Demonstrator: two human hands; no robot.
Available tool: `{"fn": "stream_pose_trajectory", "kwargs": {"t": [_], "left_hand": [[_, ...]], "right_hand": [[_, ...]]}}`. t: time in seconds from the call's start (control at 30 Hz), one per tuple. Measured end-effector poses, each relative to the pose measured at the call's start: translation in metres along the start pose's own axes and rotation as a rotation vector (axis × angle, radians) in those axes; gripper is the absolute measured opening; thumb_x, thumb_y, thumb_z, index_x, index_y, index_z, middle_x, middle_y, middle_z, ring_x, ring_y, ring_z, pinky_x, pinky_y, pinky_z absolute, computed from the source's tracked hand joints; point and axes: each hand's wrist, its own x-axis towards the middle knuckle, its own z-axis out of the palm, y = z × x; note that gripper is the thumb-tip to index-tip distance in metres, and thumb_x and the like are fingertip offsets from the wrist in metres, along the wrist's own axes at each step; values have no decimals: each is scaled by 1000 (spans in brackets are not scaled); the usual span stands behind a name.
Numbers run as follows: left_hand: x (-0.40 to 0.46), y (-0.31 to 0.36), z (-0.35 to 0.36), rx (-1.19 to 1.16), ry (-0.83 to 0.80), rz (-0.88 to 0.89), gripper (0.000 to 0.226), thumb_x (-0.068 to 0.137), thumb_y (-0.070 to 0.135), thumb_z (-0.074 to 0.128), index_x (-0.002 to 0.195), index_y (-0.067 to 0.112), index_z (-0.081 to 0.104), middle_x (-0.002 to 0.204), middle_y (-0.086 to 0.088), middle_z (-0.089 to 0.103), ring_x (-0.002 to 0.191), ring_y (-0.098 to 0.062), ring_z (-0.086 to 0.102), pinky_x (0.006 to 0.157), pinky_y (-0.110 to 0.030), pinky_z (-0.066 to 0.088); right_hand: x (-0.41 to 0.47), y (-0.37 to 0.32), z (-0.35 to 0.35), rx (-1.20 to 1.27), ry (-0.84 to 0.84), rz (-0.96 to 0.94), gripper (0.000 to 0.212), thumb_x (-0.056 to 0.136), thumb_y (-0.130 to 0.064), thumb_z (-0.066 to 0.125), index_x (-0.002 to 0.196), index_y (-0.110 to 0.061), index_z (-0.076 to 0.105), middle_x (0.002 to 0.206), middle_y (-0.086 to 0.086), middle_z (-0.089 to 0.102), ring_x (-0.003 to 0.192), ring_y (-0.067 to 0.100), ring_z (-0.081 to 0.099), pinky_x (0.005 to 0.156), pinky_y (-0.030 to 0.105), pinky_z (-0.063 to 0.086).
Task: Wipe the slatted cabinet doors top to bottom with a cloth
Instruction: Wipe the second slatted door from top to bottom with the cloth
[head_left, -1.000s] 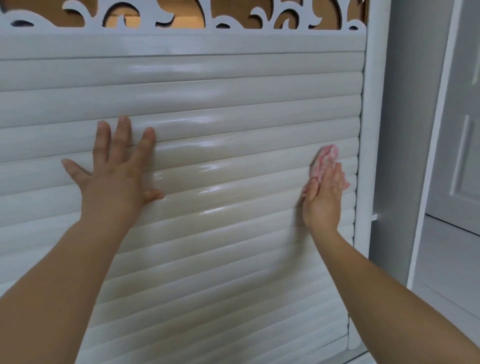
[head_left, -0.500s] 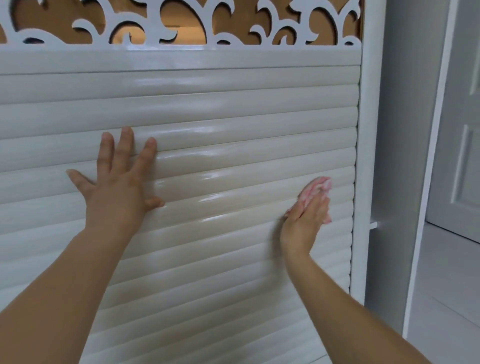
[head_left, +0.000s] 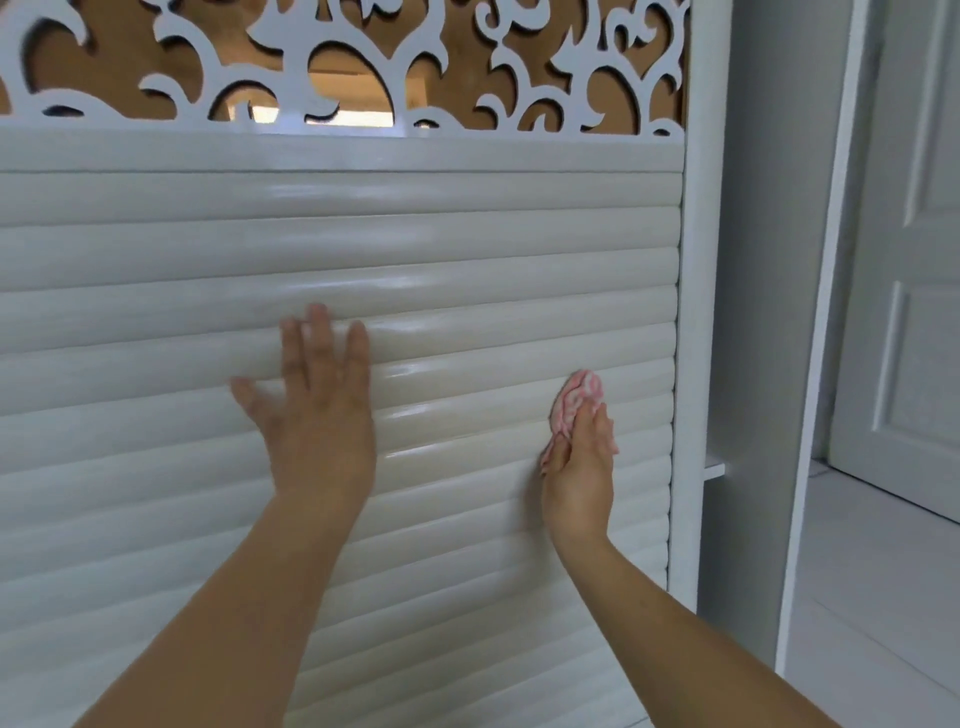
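Glossy cream slats (head_left: 467, 291) fill the door under a white scrollwork panel (head_left: 363, 67). The left hand (head_left: 311, 410) lies flat, fingers spread, holding nothing; the right hand (head_left: 579, 467) presses a pink cloth (head_left: 574, 400) against the slats, near the white frame (head_left: 691, 364). A panelled door (head_left: 904, 312) stands far right.

The light is soft, even and fairly bright, with a cool cast on the white paint. Glossy highlights streak the slats of the cabinet door (head_left: 467, 291) near the middle of the frame, strongest just right of my left hand (head_left: 317, 415), whose fingers smear with motion blur. My right hand (head_left: 579, 467) casts a faint shadow to its left. The wide lens bows the slats and tilts the door frame (head_left: 696, 312) at right.
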Motion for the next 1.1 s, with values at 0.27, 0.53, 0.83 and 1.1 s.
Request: {"fn": "stream_pose_trajectory", "kwargs": {"t": [0.27, 0.53, 0.83, 1.1], "left_hand": [[4, 113, 15, 24, -147, 482, 80, 83, -3, 24, 149, 30, -5, 154, 3, -24, 141, -20, -26, 109, -64, -6], [5, 118, 48, 185, -100, 436, 81, 95, 29, 46, 147, 26, -16, 149, -5, -36, 136, -29, -33, 97, -77, -4], [4, 115, 54, 260, -97, 436, 98, 91, 50, 48, 133, 22, -36, 146, -5, -40, 134, -32, -36, 93, -79, -3], [4, 113, 50, 251, -121, 438, 98, 91, 45, 51, 138, 24, -33, 146, -3, -40, 135, -29, -36, 94, -78, -4]], "right_hand": [[7, 5, -14, -145, -30, -183, 58, 98, -11, 41, 151, -20, 19, 157, -3, 14, 135, 18, 16, 103, 21, 27], [67, 10, -48, -79, 206, -19, 51, 99, -24, 41, 148, -21, 27, 149, -1, 30, 130, -4, 25, 100, 7, 18], [138, 5, -86, -441, 312, -88, 76, 88, -6, 47, 151, -35, 15, 157, -12, 16, 107, 29, 37, 79, 38, 44], [101, 46, -69, -403, 304, -43, 84, 83, 7, 46, 152, -30, 15, 157, -16, 13, 100, 27, 37, 80, 36, 44]]}}
